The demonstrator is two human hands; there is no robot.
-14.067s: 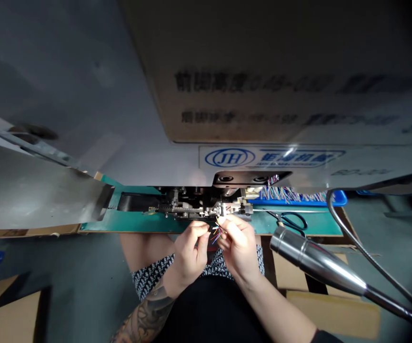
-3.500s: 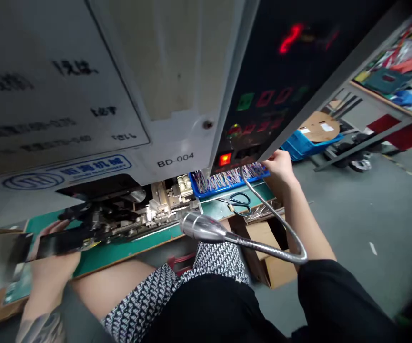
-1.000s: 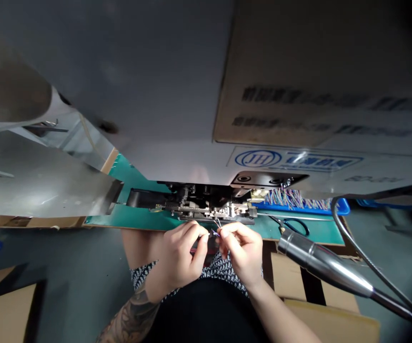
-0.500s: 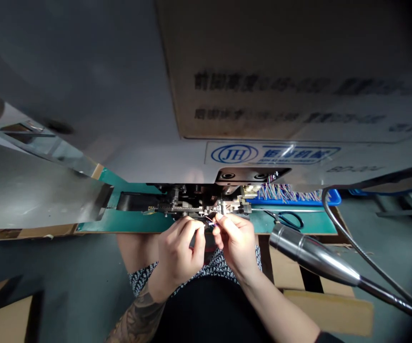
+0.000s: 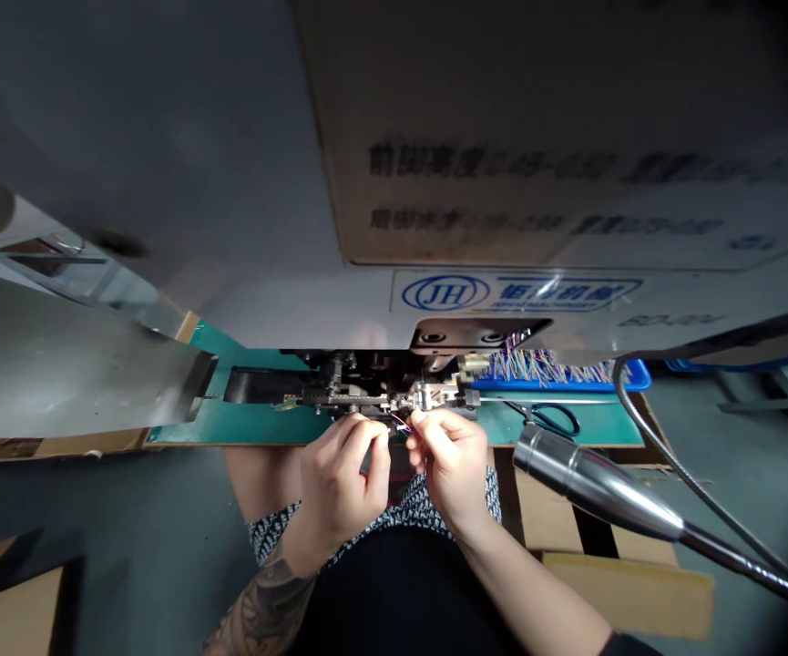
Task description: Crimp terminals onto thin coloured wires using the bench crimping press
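Thin colored wires (image 5: 400,422) run between my two hands, just in front of the metal mechanism (image 5: 421,397) of a machine. My left hand (image 5: 347,469) is closed, with thumb and index finger pinched at the left end of the wires. Pinched on the wires' right side, close against the mechanism, is my right hand (image 5: 449,456). The fingertips hide most of what they hold. Behind and to the right, a blue tray (image 5: 639,375) holds many cut multicolored wires (image 5: 550,366).
A large grey machine housing (image 5: 243,228) fills the upper view. Dark-handled scissors (image 5: 557,419) lie on the green mat (image 5: 605,424). A metal lamp head (image 5: 598,483) on a flexible neck is at the right. A metal reel cover (image 5: 79,364) stands at the left.
Both hands hold nearly the same pose, with my left hand very slightly farther left. The view has shifted a little.
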